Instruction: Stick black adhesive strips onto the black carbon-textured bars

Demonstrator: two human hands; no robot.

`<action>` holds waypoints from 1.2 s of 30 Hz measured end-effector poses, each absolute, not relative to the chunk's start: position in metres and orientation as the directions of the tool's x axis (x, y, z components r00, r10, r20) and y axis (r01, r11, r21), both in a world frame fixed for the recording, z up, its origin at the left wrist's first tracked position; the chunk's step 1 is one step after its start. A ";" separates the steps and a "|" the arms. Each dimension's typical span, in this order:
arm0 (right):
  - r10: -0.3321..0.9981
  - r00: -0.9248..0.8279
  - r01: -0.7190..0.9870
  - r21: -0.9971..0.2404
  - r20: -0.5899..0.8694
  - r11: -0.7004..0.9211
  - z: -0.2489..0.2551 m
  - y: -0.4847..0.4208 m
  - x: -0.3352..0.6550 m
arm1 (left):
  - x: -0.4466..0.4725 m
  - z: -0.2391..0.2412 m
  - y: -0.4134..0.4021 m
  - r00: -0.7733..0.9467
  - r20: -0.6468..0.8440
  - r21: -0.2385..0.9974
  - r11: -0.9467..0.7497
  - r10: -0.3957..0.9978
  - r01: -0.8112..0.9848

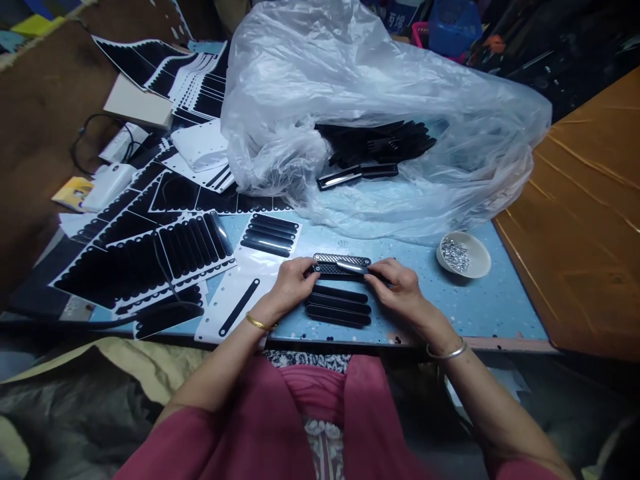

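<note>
My left hand (293, 285) and my right hand (395, 287) pinch the two ends of a long dark hair clip (340, 269) just above the blue table (480, 307). A silvery strip lies along the clip's top near my right fingers. Behind it rests another clip with a patterned face (341, 259). Three plain black oval clips (339, 306) lie side by side between my wrists. To the left sits a white backing sheet (235, 307) with one black strip on it.
A small white bowl of shiny beads (463, 254) stands at the right. A big clear plastic bag (380, 113) holding black clips covers the table's back. Sheets of black strips (150, 247) spread to the left. An orange surface (590, 213) lies to the right.
</note>
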State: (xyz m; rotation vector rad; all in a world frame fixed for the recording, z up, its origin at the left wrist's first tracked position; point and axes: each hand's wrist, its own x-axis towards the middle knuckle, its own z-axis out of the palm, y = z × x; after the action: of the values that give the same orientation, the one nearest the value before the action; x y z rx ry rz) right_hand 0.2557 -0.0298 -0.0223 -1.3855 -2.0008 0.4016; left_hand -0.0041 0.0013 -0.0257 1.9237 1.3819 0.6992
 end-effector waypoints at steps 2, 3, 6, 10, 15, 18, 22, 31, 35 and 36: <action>0.912 -0.261 0.715 -0.571 0.315 0.402 -0.021 -0.034 0.256 | -0.005 -0.024 0.000 0.322 0.036 0.777 -0.230 0.946 0.586; 0.913 -0.282 0.716 -0.568 0.296 0.405 -0.020 -0.037 0.256 | -0.006 -0.024 -0.001 0.332 0.027 0.785 -0.225 0.943 0.577; 0.906 -0.307 0.712 -0.562 0.292 0.422 -0.015 -0.045 0.256 | -0.010 -0.024 -0.005 0.303 -0.025 0.829 -0.150 0.953 0.540; 0.885 -0.308 0.696 -0.551 0.350 0.460 -0.013 -0.045 0.245 | -0.012 -0.027 -0.005 0.283 -0.093 0.870 -0.060 0.955 0.490; 0.867 -0.352 0.689 -0.529 0.352 0.495 -0.018 -0.036 0.230 | -0.011 -0.026 -0.004 0.287 -0.086 0.884 -0.060 0.954 0.463; 0.870 -0.359 0.706 -0.511 0.339 0.491 -0.022 -0.032 0.226 | -0.011 -0.026 -0.005 0.283 -0.101 0.888 -0.042 0.954 0.457; 0.871 -0.372 0.716 -0.498 0.321 0.490 -0.026 -0.032 0.223 | -0.011 -0.026 -0.005 0.271 -0.115 0.886 -0.025 0.956 0.462; 0.871 -0.392 0.720 -0.490 0.296 0.491 -0.022 -0.030 0.220 | -0.012 -0.027 -0.005 0.292 -0.122 0.883 -0.031 0.949 0.468; 0.873 -0.398 0.717 -0.498 0.281 0.487 -0.020 -0.030 0.220 | -0.012 -0.027 -0.005 0.298 -0.125 0.882 -0.031 0.946 0.470; 0.872 -0.401 0.718 -0.495 0.282 0.490 -0.020 -0.030 0.220 | -0.012 -0.028 -0.005 0.298 -0.124 0.881 -0.033 0.947 0.471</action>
State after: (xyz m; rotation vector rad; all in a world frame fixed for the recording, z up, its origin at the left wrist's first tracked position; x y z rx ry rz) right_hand 0.2201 -0.0295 -0.0200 -1.3079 -2.2321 0.4033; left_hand -0.0119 -0.0045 -0.0275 1.6527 1.3117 0.6533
